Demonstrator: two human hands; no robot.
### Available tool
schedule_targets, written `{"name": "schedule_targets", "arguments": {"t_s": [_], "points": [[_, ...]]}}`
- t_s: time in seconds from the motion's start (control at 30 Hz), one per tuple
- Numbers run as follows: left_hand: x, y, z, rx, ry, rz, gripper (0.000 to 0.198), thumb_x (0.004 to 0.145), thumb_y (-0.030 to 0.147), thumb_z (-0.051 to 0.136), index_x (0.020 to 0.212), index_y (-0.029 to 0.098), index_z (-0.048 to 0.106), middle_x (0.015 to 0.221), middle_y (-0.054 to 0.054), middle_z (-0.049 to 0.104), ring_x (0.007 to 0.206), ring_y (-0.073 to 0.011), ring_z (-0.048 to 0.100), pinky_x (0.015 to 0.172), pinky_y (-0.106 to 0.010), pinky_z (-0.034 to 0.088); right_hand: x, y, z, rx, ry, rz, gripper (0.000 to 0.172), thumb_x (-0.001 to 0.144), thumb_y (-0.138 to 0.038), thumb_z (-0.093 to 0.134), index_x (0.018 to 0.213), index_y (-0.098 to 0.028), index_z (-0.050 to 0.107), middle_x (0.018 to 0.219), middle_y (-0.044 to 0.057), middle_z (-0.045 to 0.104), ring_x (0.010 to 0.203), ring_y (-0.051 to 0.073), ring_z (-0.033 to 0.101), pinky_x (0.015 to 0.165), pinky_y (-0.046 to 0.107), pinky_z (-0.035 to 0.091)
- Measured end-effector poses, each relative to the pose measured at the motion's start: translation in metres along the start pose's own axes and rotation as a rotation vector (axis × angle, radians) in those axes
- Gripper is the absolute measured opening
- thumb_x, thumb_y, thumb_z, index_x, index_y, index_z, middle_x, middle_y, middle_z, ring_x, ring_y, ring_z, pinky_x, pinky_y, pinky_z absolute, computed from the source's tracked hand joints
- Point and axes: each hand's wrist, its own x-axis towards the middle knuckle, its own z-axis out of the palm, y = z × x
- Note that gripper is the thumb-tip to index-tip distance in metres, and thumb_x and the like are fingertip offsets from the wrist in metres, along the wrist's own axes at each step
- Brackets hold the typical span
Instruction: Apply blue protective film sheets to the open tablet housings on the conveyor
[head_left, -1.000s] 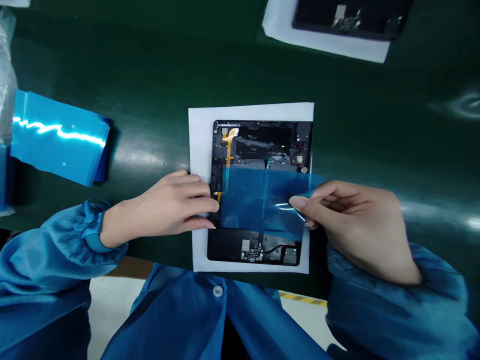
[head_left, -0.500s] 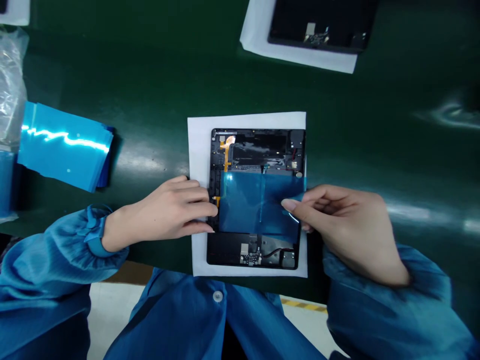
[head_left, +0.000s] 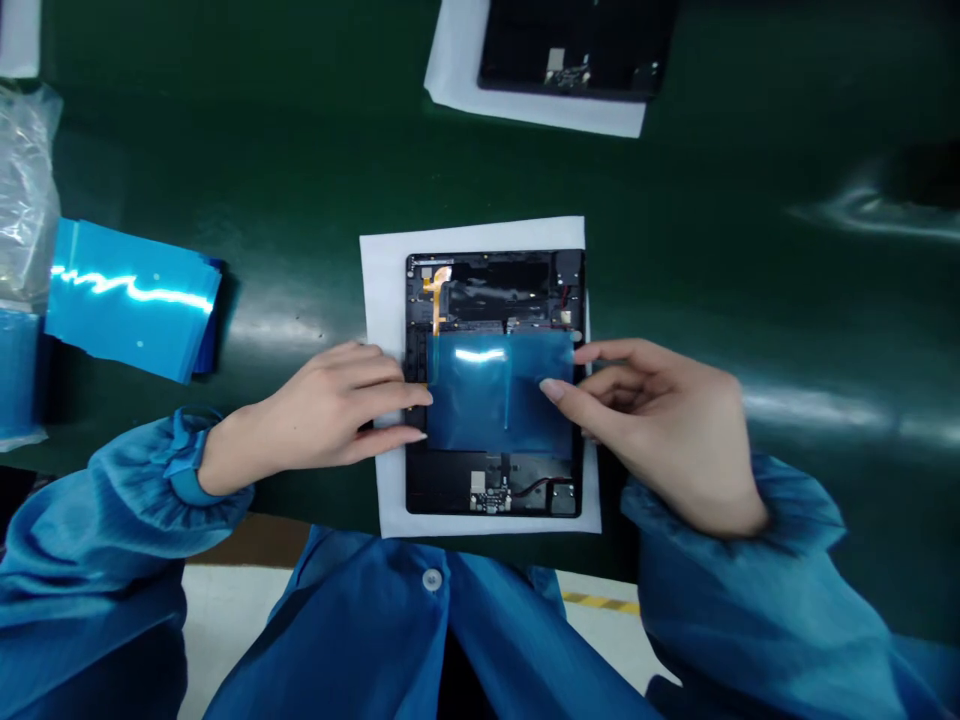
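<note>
A black tablet housing (head_left: pixel 450 485) with exposed circuit parts lies on a white sheet (head_left: pixel 386 300) in front of me. Across its middle is a blue translucent film (head_left: pixel 480 405), which looks nearly flat. My left hand (head_left: pixel 334 405) is at the left edge of the housing, index finger and thumb apart, the index tip touching the film's left edge. At the right edge is my right hand (head_left: pixel 645 410). Its thumb rests on the film and its other fingers curl by the edge; the fingertips beneath are partly hidden. An orange flat cable (head_left: pixel 437 305) shows above the film.
On the left lies a stack of blue films (head_left: pixel 135 290), beside a clear plastic bag (head_left: pixel 26 200). Another opened tablet housing (head_left: pixel 577 50) sits on a white sheet at the back. The table (head_left: pixel 247 150) is dark green.
The right side of the film has come down from a slightly raised bend to lie flatter. My right index finger has stretched toward its upper right corner. My left fingers have spread a little.
</note>
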Motion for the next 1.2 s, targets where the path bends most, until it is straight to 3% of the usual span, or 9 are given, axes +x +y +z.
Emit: {"name": "schedule_targets", "arguments": {"t_s": [0.17,0.3,0.4,0.57,0.63,0.73,0.9,1.1,1.2], "points": [[0.037,0.012,0.004,0.312,-0.117,0.099,0.025,0.107,0.022,0.055,0.120,0.018,0.076,0.098,-0.007,0.072,0.086,-0.0233,0.062,0.072,-0.037,0.041,-0.001,-0.001,-0.004,-0.089,0.143,-0.056,0.028,0.084,-0.048,0.085,0.093,-0.023,0.077,0.063,-0.001,0.072,0.055,0.016,0.065,0.059,0.031,0.055],[0.073,0.026,0.023,0.353,-0.300,0.112,0.044,0.105,0.014,0.048,0.144,0.024,0.067,0.114,-0.011,0.070,0.103,-0.0272,0.065,0.079,-0.038,0.040,-0.003,0.003,-0.009,-0.068,0.211,-0.088,0.022,0.088,-0.044,0.080,0.090,-0.022,0.077,0.067,0.000,0.073,0.057,0.015,0.065,0.057,0.029,0.053],[0.084,0.029,0.032,0.337,-0.333,0.104,0.051,0.106,0.012,0.043,0.152,0.027,0.060,0.117,-0.011,0.070,0.106,-0.0276,0.066,0.082,-0.038,0.041,-0.008,0.004,-0.009,-0.112,0.200,-0.199,0.017,0.091,-0.038,0.079,0.090,-0.021,0.078,0.073,0.001,0.075,0.058,0.014,0.066,0.056,0.027,0.053],[0.052,0.009,0.013,0.218,-0.218,-0.043,0.050,0.104,0.025,0.053,0.153,0.018,0.056,0.139,-0.017,0.065,0.126,-0.0329,0.063,0.102,-0.045,0.048,-0.017,-0.004,0.007,-0.350,0.051,-0.699,0.019,0.103,-0.032,0.069,0.106,-0.017,0.080,0.109,0.009,0.084,0.082,0.018,0.079,0.066,0.028,0.059],[0.029,-0.005,0.005,0.153,-0.111,-0.170,0.078,0.099,0.053,0.066,0.163,0.015,0.042,0.161,-0.023,0.050,0.148,-0.0420,0.049,0.119,-0.055,0.041,-0.015,-0.010,0.017,-0.505,-0.092,-0.934,0.030,0.106,-0.037,0.064,0.122,-0.016,0.078,0.133,0.010,0.079,0.095,0.021,0.081,0.073,0.031,0.062],[0.002,-0.021,0.003,0.111,-0.131,-0.252,0.128,0.081,0.087,0.069,0.173,0.013,0.019,0.178,-0.027,0.025,0.164,-0.0508,0.024,0.132,-0.066,0.021,0.001,-0.017,0.031,-0.721,-0.261,-1.120,0.049,0.109,-0.049,0.057,0.141,-0.015,0.071,0.151,0.009,0.069,0.085,0.021,0.079,0.067,0.034,0.060],[-0.008,-0.026,0.014,0.104,-0.213,-0.275,0.147,0.072,0.098,0.066,0.174,0.007,0.012,0.180,-0.029,0.013,0.168,-0.0499,0.014,0.136,-0.065,0.011,0.021,-0.022,0.041,-0.856,-0.228,-1.009,0.056,0.111,-0.056,0.048,0.149,-0.020,0.068,0.152,0.008,0.067,0.078,0.020,0.076,0.063,0.034,0.054],[-0.004,-0.022,0.014,0.100,-0.201,-0.266,0.140,0.077,0.092,0.069,0.174,0.008,0.014,0.179,-0.029,0.016,0.168,-0.0479,0.015,0.136,-0.065,0.011,-0.008,-0.017,0.041,-0.776,-0.339,-1.054,0.061,0.105,-0.063,0.057,0.142,-0.017,0.073,0.152,0.011,0.066,0.069,0.019,0.072,0.060,0.036,0.055],[-0.004,-0.022,0.013,0.102,-0.213,-0.282,0.144,0.074,0.093,0.071,0.174,0.007,0.013,0.179,-0.029,0.014,0.169,-0.0479,0.013,0.136,-0.065,0.010,-0.010,-0.013,0.038,-0.776,-0.235,-0.948,0.051,0.109,-0.055,0.054,0.139,-0.020,0.075,0.145,0.007,0.072,0.073,0.020,0.075,0.063,0.037,0.056]]}}
